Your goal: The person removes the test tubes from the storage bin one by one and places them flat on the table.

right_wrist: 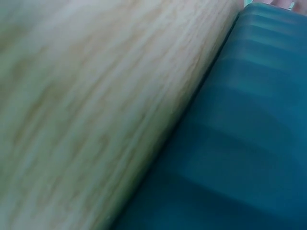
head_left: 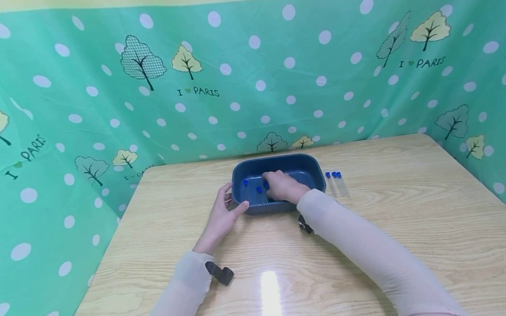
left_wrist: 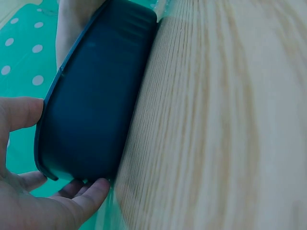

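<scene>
Dark blue tray (head_left: 311, 166) sits at 12 o'clock on the wooden table (head_left: 416, 225). My left hand (head_left: 223, 218) cups its 9 o'clock corner, thumb on the rim, fingers curled round the outer wall. My right hand (head_left: 283, 186) reaches inside among blue-capped tubes (head_left: 260, 192); grip cannot be told. Three more tubes (head_left: 336, 182) lie at the tray's 3 o'clock.

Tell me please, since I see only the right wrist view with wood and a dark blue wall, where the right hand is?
Observer: The right hand reaches into the tray, onto the blue-capped tubes there.
Operator: Is the left hand on the tray too?
Observer: Yes, the left hand holds its left end, thumb at the rim.
Operator: Are there tubes outside the tray?
Observer: Three more tubes lie on the table, just right of the tray.
</scene>
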Available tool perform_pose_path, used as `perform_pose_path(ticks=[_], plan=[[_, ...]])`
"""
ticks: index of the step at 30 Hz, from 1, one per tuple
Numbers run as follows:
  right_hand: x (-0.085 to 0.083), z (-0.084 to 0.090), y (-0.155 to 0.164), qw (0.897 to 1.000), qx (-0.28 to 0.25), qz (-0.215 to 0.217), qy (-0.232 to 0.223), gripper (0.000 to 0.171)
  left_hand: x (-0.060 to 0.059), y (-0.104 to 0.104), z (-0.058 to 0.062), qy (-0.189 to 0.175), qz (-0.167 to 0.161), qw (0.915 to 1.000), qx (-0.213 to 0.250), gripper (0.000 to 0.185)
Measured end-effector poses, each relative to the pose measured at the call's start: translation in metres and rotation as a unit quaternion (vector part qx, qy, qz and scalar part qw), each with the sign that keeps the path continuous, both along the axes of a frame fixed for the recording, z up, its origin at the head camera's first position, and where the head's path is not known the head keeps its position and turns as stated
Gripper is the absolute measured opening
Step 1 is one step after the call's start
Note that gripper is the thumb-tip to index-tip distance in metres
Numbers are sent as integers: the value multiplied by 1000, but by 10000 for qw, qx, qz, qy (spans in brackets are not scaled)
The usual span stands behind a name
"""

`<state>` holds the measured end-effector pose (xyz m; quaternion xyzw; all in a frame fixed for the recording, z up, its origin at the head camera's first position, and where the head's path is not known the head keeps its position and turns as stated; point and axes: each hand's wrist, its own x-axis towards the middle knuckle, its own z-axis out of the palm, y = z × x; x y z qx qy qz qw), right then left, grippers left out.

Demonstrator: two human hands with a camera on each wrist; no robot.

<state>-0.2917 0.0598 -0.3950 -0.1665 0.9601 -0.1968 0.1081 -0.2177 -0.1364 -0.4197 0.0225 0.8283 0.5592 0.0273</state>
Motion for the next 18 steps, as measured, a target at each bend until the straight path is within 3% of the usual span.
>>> perform_pose_path(ticks=[18], plan=[[3, 4, 2, 9995, -232, 27, 200, 44, 2, -1, 0, -41, 0, 10000, -13, 74]])
